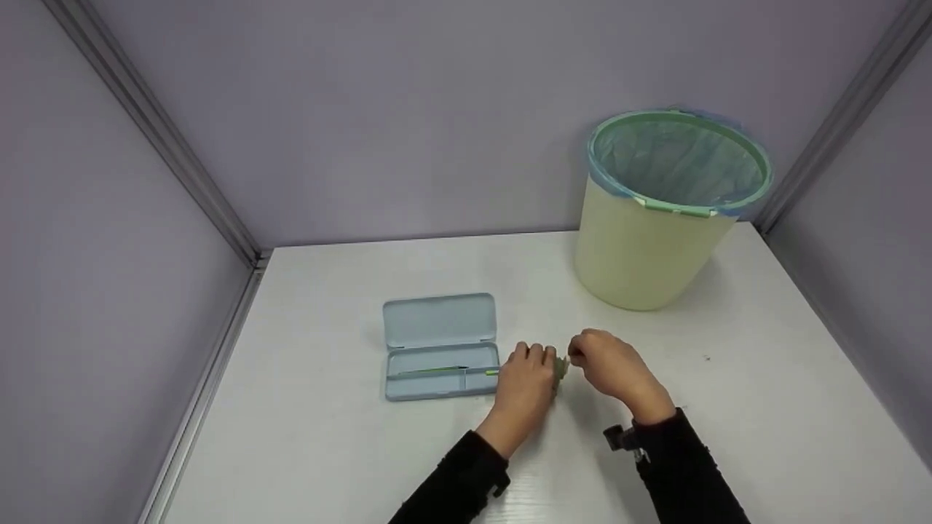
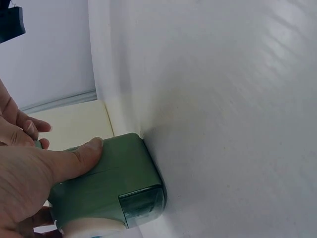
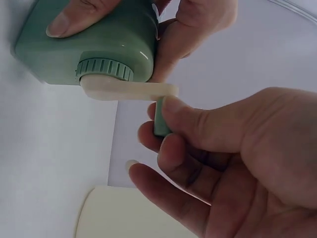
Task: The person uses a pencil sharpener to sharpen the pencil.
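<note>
My left hand point(image 1: 526, 378) grips a green crank pencil sharpener point(image 2: 114, 171), its thumb lying along the side. The sharpener has a dark see-through section at one corner and a cream crank arm point(image 3: 126, 90) on a ribbed green collar. With thumb and fingers, my right hand point(image 3: 213, 144) pinches the small green knob point(image 3: 161, 119) at the crank's end. Left of the left hand lies an open light-blue pencil case point(image 1: 440, 320) with a green pencil point(image 1: 433, 370) in it. A second green stick-like piece point(image 1: 491, 372) shows between case and left hand; its far end is hidden.
A cream bin point(image 1: 648, 247) with a green rim and a bluish liner stands at the back right of the white table point(image 1: 320, 437). Small specks point(image 1: 706, 357) lie right of the right hand. Grey panels point(image 1: 408, 124) enclose the back and sides.
</note>
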Demonstrator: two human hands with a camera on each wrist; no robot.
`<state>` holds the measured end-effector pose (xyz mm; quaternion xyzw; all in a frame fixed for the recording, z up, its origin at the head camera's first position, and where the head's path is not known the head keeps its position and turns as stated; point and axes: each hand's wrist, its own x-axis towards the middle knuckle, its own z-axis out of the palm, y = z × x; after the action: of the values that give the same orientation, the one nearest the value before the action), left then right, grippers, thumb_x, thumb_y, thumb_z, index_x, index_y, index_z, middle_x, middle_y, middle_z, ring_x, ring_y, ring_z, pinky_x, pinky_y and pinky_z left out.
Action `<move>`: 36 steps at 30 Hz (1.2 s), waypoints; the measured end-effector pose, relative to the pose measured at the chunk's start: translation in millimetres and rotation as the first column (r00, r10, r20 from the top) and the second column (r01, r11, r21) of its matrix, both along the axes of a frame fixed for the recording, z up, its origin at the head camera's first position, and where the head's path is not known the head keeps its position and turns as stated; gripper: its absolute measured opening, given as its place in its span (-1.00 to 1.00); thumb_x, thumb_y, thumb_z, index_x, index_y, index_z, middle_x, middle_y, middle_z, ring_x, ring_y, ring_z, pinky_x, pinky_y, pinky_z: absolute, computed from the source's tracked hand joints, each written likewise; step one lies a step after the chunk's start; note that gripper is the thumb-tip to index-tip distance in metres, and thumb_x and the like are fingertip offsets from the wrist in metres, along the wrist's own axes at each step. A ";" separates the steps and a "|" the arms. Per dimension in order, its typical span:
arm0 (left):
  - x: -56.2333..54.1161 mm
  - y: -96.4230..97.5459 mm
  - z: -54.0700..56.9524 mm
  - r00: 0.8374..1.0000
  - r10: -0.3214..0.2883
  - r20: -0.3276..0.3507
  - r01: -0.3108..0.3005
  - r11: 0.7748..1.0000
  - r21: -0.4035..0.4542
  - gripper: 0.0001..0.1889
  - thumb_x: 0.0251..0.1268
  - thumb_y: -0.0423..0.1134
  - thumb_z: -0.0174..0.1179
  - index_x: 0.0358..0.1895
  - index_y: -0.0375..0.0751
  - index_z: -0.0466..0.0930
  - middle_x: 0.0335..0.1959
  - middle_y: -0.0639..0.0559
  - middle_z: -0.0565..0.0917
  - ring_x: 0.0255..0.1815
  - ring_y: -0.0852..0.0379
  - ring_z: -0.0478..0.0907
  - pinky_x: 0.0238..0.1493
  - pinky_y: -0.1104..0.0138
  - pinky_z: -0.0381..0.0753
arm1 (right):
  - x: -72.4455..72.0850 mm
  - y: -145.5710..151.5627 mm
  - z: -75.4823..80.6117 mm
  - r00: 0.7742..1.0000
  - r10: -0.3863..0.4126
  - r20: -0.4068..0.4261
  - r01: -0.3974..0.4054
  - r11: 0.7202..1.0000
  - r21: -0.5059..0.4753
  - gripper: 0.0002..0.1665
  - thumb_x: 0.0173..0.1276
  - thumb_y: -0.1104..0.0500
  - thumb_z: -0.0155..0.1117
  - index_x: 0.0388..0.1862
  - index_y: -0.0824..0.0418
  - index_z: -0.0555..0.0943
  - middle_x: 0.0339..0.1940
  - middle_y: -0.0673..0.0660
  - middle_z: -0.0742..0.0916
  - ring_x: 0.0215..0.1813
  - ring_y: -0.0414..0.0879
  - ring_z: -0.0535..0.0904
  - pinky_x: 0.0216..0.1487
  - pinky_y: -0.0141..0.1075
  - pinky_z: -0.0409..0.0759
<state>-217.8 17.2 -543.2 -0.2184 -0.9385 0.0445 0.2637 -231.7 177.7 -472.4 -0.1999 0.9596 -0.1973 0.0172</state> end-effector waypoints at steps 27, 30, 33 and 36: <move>-3.3 -2.4 -2.3 1.000 -0.019 -0.012 0.019 1.000 -0.010 -0.53 0.11 0.01 0.50 0.09 -0.08 0.74 -0.17 0.05 0.67 -0.18 0.09 0.53 -0.22 0.37 0.58 | -41.5 0.9 -58.8 0.992 -0.084 0.091 0.088 0.995 -0.040 -0.91 0.34 0.41 0.36 -0.28 0.32 0.79 -0.27 0.18 0.80 -0.15 0.10 0.73 -0.06 0.01 0.67; -2.9 -2.8 -2.4 1.000 -0.021 -0.009 0.021 1.000 -0.010 -0.54 0.12 0.00 0.50 0.09 -0.09 0.73 -0.17 0.05 0.68 -0.18 0.08 0.54 -0.21 0.36 0.59 | -39.3 1.1 -61.5 0.989 -0.065 0.129 0.070 0.997 -0.032 -0.86 0.31 0.46 0.33 -0.33 0.33 0.79 -0.31 0.16 0.81 -0.22 0.03 0.71 -0.10 -0.02 0.67; -2.3 -2.4 -2.8 1.000 -0.023 -0.003 0.023 1.000 -0.004 -0.57 0.15 -0.04 0.48 0.08 -0.10 0.73 -0.16 0.04 0.68 -0.17 0.08 0.55 -0.21 0.35 0.60 | -36.7 2.0 -63.8 0.990 -0.036 0.138 0.040 0.999 -0.028 -0.83 0.27 0.49 0.29 -0.42 0.33 0.77 -0.42 0.11 0.77 -0.37 -0.08 0.58 -0.23 -0.10 0.62; -2.0 -1.2 -3.0 1.000 -0.024 -0.002 0.024 1.000 0.003 -0.60 0.18 -0.08 0.46 0.07 -0.11 0.73 -0.16 0.03 0.69 -0.16 0.07 0.56 -0.20 0.35 0.60 | -33.5 4.1 -64.8 0.989 -0.007 0.146 0.012 0.999 -0.033 -0.79 0.22 0.50 0.26 -0.52 0.31 0.73 -0.53 0.06 0.71 -0.47 -0.12 0.43 -0.34 -0.16 0.52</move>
<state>-219.9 16.0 -546.2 -0.2290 -0.9357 0.0399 0.2654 -265.2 181.8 -537.3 -0.1808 0.9532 -0.2277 0.0830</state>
